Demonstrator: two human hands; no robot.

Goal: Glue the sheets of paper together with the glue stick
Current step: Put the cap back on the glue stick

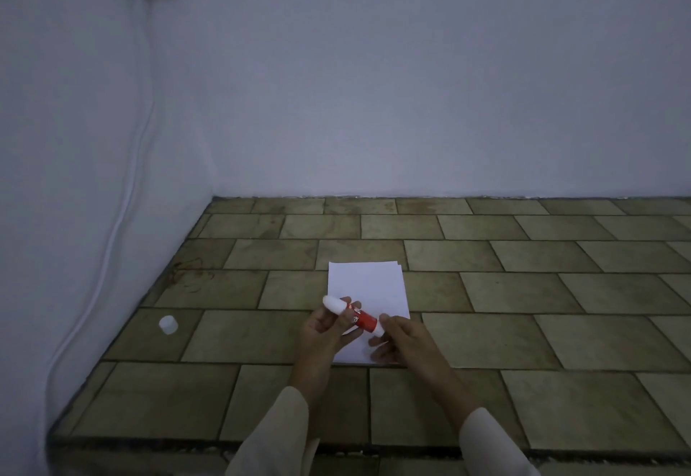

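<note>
A small stack of white paper sheets lies on the tiled surface in front of me. Above its near half I hold a red-and-white glue stick almost level, its white glue tip pointing left. My left hand grips the barrel near the tip. My right hand pinches the white base end with thumb and fingers. The glue stick's white cap stands alone on the tiles far to the left.
Tan tiles cover the surface, which ends at a dark near edge. Pale walls close it off at the back and left. A white cable hangs down the left wall.
</note>
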